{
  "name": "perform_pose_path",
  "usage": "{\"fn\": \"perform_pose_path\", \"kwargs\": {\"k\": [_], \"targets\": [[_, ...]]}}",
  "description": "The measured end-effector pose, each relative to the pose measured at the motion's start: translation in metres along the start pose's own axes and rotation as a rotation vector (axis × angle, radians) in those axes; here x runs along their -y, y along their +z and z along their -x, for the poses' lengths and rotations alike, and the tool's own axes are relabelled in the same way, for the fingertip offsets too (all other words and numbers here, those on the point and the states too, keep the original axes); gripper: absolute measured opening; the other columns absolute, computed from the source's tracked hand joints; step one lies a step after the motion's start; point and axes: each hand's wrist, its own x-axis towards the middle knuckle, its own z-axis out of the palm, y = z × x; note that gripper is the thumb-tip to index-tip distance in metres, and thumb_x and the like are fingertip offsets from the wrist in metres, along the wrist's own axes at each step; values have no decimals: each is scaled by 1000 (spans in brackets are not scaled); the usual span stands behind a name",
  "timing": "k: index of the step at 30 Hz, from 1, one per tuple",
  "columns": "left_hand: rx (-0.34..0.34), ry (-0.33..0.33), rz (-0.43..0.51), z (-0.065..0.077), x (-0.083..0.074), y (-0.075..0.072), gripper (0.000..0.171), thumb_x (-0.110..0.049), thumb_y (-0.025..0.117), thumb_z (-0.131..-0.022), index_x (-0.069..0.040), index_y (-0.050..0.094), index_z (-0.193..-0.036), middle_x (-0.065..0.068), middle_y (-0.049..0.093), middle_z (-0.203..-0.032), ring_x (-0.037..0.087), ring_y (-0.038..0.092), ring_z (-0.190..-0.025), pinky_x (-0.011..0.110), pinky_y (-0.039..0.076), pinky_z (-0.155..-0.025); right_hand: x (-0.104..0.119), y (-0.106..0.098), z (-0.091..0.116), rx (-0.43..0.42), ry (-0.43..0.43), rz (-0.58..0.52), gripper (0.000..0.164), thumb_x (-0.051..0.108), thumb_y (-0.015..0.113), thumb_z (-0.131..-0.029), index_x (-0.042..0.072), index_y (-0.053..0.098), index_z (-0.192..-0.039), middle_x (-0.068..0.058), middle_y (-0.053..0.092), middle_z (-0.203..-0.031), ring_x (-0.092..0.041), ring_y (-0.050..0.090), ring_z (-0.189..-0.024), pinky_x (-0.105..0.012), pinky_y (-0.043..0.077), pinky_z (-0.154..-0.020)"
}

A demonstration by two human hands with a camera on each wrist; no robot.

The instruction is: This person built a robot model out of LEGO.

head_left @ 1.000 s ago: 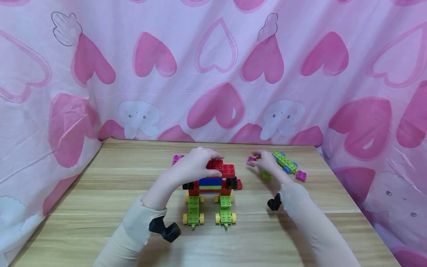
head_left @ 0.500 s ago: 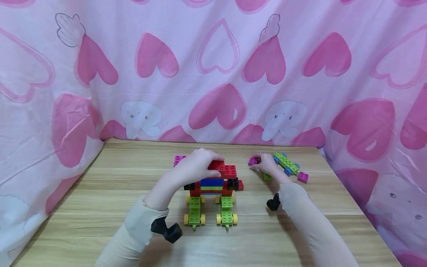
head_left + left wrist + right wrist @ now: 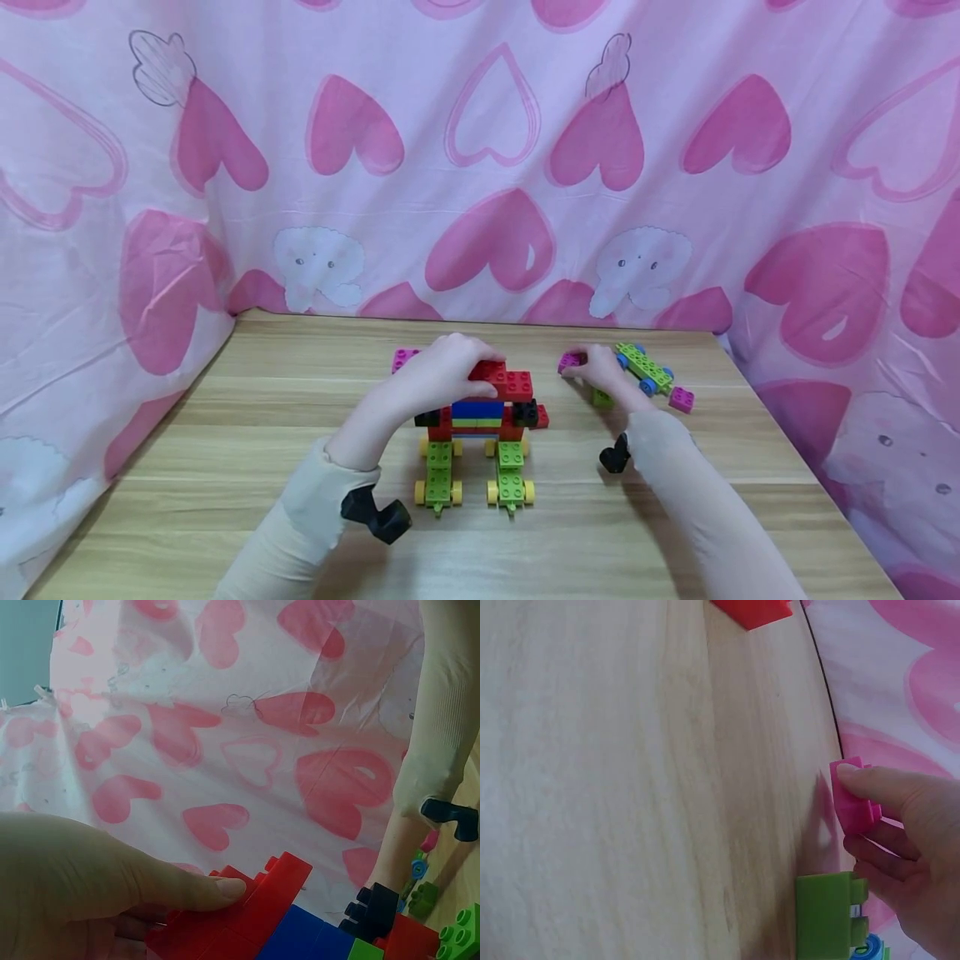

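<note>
A standing figure built of toy bricks (image 3: 477, 410) has red, blue, black and green parts and two green wheeled bases with yellow wheels. My left hand (image 3: 442, 371) grips its red top bricks (image 3: 259, 911), the thumb lying along the studded side in the left wrist view. To the right, my right hand (image 3: 600, 371) pinches a pink brick (image 3: 847, 799) between thumb and fingers. In the right wrist view that brick is tilted, and its shadow falls on the wood beside it. A green brick (image 3: 823, 915) is just below these fingers.
Right of my right hand lies a green wheeled base (image 3: 643, 367) with blue wheels, with another pink brick (image 3: 682, 399) by its end. A red brick (image 3: 542, 416) lies behind the figure's right side. Pink bricks (image 3: 403, 358) show behind my left hand. A heart-print curtain (image 3: 487, 125) borders the table.
My right hand has drawn its thumb and fingers in on the pink brick. The left hand stays on the figure's red top. The head view has shifted slightly.
</note>
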Motion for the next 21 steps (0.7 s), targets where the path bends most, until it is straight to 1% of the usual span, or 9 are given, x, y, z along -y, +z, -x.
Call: {"fn": "perform_pose_path", "kwargs": {"k": [2,4,9,12,16,21], "targets": [[3,4,-6,0,0,0,44,-23,76,-85,-10,67,-126,6,70,-121,21,64,-112,35,53,-98,2,-2,2,-6,10,-31,55,28,75,-85,4,58,-132,-21,63,-123,-35,59,-111,-48,51,-94],[5,8,-12,0,0,0,44,-23,76,-85,-10,67,-126,7,70,-121,21,64,-112,35,52,-98,5,-5,5,-20,0,-53,57,27,75,-86,3,57,-134,-21,63,-123,-35,59,-112,-48,51,-94],[16,5,-34,0,0,-2,44,-25,75,-86,-11,66,-127,6,70,-121,20,64,-111,35,52,-98,17,-12,13,-66,-72,-81,50,22,72,-88,0,58,-131,-22,64,-121,-36,59,-111,-47,52,-94],[23,-2,-51,0,0,-2,45,-26,76,-86,-12,66,-127,5,70,-120,19,64,-110,34,52,-98,25,-15,19,-91,-107,-85,48,24,72,-89,-1,60,-128,-22,64,-121,-37,60,-112,-48,51,-96],[32,-9,-61,0,-2,-4,46,-28,76,-85,-13,66,-127,4,70,-119,19,64,-109,34,52,-97,32,-19,26,-110,-137,-96,47,26,72,-88,0,62,-126,-22,64,-123,-39,58,-117,-50,49,-100],[37,-21,-71,1,-5,-5,49,-30,77,-84,-12,64,-129,4,70,-119,18,64,-107,34,53,-96,39,-25,35,-119,-149,-121,45,26,72,-89,2,62,-126,-20,64,-122,-38,58,-118,-51,48,-100]]}}
